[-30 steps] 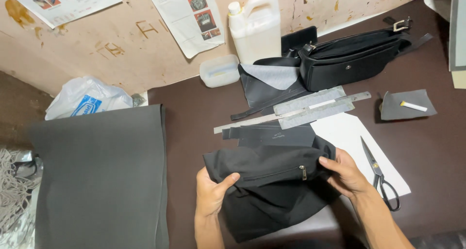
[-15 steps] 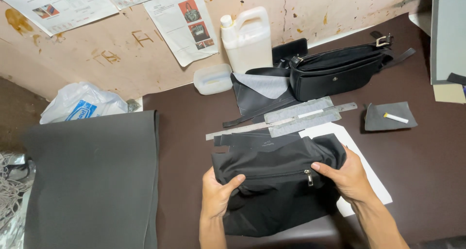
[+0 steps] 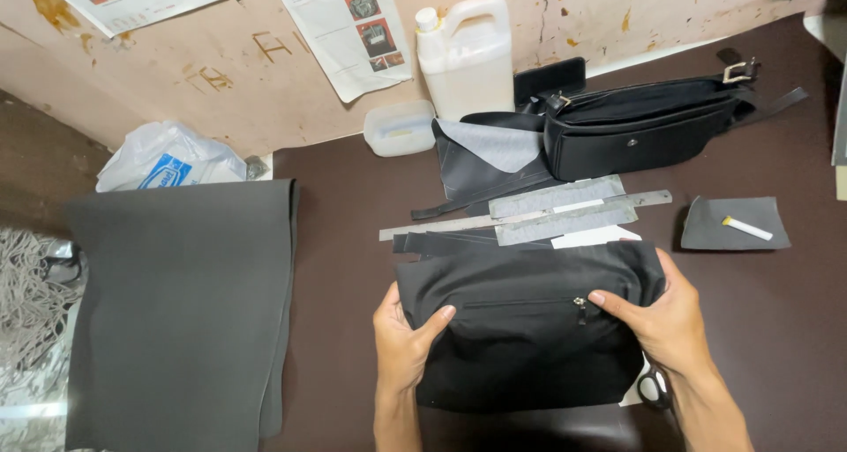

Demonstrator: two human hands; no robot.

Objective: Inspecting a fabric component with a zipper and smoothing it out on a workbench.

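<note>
From the head camera we see a flat black fabric bag panel with a zip (image 3: 525, 337) lying on the dark brown bench (image 3: 794, 311), near its front edge. Our left hand (image 3: 403, 339) closes on the panel's left edge, thumb on top of the cloth and fingers curled under it. Our right hand (image 3: 668, 320) closes on the right edge the same way, thumb pointing in toward the small metal zip pull (image 3: 580, 305).

Just behind the panel lie narrow black strips (image 3: 459, 240), grey rectangular pattern pieces (image 3: 560, 207) and a long steel ruler (image 3: 441, 229), with a white sheet (image 3: 595, 237) peeking out beneath. Further back stand a finished black shoulder bag with a buckle (image 3: 640, 130), a white plastic jug (image 3: 465, 59) and a small clear plastic tub (image 3: 400, 127). To the right, a white chalk stick (image 3: 746, 229) rests on a dark grey scrap (image 3: 732, 224). The black handles of scissors (image 3: 653, 388) show beside our right wrist. A large sheet of dark grey material (image 3: 181, 311) covers the left end of the bench, with a white plastic bag (image 3: 168, 158) behind it.
</note>
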